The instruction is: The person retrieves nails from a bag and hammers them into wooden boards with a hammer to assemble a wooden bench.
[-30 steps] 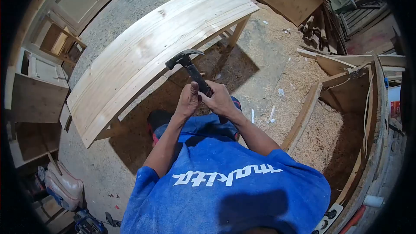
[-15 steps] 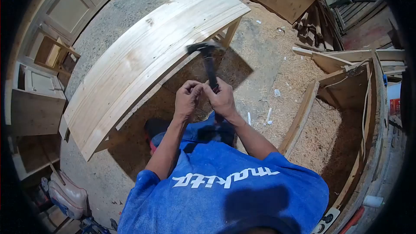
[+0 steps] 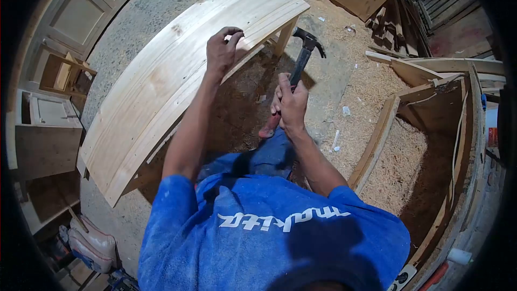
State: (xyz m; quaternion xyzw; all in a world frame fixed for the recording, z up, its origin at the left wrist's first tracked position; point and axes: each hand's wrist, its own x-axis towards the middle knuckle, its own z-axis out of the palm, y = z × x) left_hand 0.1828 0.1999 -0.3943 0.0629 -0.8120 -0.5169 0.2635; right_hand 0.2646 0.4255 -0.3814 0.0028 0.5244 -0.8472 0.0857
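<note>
My right hand point(image 3: 291, 102) is wrapped around the handle of a claw hammer point(image 3: 302, 62), whose dark head points up and away from me, beside the bench's end. My left hand point(image 3: 221, 51) is over the long pale wooden panel point(image 3: 156, 86), close to its near edge. Its thumb and fingers are curled together in a pinch; whatever is between them is too small to make out. The panel is the top of a low bench-like piece with a wooden leg point(image 3: 285, 36) at its far end. Small dark nail marks run along the boards.
Cream cabinet doors point(image 3: 81, 19) and small wooden frames stand at the left. To the right is a large open wooden box point(image 3: 377, 134) with wood shavings inside. Shavings and white scraps litter the floor. Scrap wood point(image 3: 396, 29) is piled at the back right.
My hands have moved apart. The left went up and forward over the panel; the right moved slightly right with the hammer, whose head swung to the right.
</note>
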